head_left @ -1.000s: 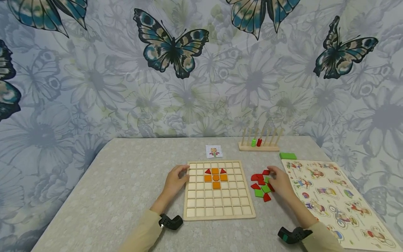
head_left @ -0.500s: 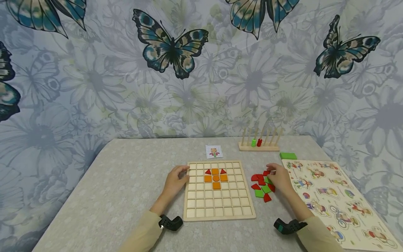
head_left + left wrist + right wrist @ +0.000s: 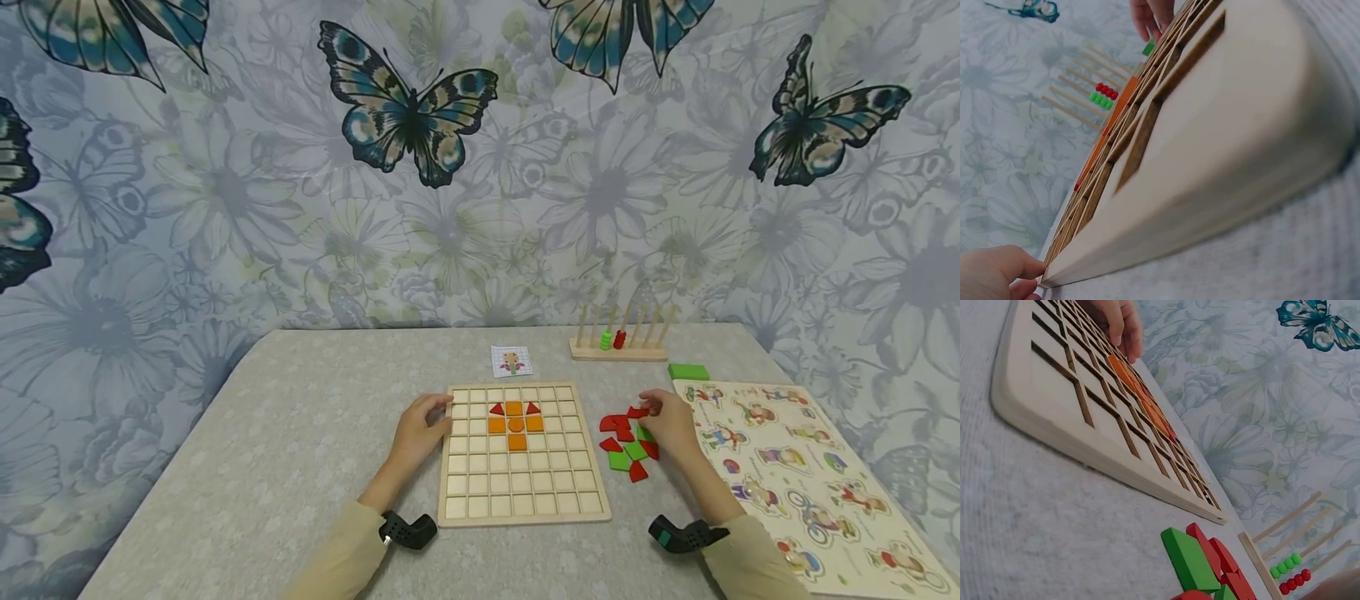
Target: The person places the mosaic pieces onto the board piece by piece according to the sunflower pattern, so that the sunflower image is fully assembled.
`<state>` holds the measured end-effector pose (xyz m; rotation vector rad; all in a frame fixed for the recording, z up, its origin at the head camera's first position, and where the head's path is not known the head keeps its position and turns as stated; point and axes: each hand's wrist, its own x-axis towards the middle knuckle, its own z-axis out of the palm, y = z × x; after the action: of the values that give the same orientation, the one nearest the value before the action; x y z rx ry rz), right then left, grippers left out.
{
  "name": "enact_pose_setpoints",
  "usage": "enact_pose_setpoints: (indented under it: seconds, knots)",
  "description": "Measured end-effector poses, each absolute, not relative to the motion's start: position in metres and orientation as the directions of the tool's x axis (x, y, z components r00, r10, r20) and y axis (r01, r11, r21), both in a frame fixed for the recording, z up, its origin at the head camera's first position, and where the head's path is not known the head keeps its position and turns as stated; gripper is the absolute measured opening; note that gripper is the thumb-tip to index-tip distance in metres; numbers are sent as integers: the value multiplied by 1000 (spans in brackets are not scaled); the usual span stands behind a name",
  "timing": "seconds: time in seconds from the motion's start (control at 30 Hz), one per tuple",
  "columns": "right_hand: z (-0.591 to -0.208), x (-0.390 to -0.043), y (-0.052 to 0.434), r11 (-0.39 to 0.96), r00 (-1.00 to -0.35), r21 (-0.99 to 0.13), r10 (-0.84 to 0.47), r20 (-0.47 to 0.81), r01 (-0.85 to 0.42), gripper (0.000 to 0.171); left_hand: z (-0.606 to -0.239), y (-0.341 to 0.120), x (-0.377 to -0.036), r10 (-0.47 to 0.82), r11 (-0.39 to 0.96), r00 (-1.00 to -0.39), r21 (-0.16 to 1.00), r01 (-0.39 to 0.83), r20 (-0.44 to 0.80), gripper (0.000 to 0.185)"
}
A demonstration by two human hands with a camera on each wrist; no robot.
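Your right grip (image 3: 667, 427) is curled over the pile (image 3: 628, 440) of red and green pieces, fingertips pinching a red piece (image 3: 637, 412) at the pile's 12 o'clock edge; whether it has left the worktop (image 3: 300, 433) cannot be told. Your left grip (image 3: 420, 429) rests with bent fingers on the board (image 3: 517, 492) at its 9 o'clock edge, near the far corner, thumb and fingertips touching the rim, likely to keep the board from sliding while pieces are pressed in. From your left wrist view only the fingertips (image 3: 1019, 272) show, against that corner. On the board, an orange cross (image 3: 515, 425) with two red triangles sits in the cells toward 12 o'clock, and the other cells stay bare. The pile lies just beside the board at 3 o'clock, within easy reach of your right grip. A pattern card (image 3: 512, 361) lies past the board at 12 o'clock, facing you as a reference. A peg rack (image 3: 618, 343) and a green block (image 3: 687, 372) stand toward 1 o'clock, and a picture puzzle (image 3: 795, 475) lies at 3 o'clock beyond the pile.
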<state>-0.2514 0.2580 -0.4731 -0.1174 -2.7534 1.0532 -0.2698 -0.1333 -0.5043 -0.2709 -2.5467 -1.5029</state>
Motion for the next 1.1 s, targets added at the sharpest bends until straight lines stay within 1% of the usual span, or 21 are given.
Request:
enact_pose_setpoints:
  seconds: [0.2, 0.4, 0.53, 0.67, 0.77, 0.87, 1.1]
  knots:
    - [-475, -251, 261, 733, -974, -680, 167, 157, 16, 34, -503, -133, -269, 74, 469, -969, 850, 241, 234, 32]
    - [-472, -250, 257, 734, -965, -679, 187, 185, 12, 36, -506, -131, -269, 85, 490, -943, 811, 320, 321, 31]
    - [-467, -249, 243, 718, -956, -695, 170, 238, -45, 36, -505, -132, -270, 84, 488, -956, 825, 286, 282, 30]
    - [-463, -246, 215, 680, -952, -720, 109, 286, -138, 34, -503, -133, -269, 79, 471, -969, 848, 242, 232, 31]
    - [-461, -242, 188, 636, -960, -748, 38, 278, -192, 34, -501, -134, -269, 76, 468, -970, 851, 238, 229, 31]
    - [-461, -236, 165, 610, -966, -762, -31, 255, -220, 35, -501, -135, -268, 74, 464, -973, 856, 228, 219, 31]
    - [-470, -226, 134, 592, -971, -771, -104, 215, -234, 31, -502, -134, -268, 79, 465, -971, 853, 236, 226, 31]
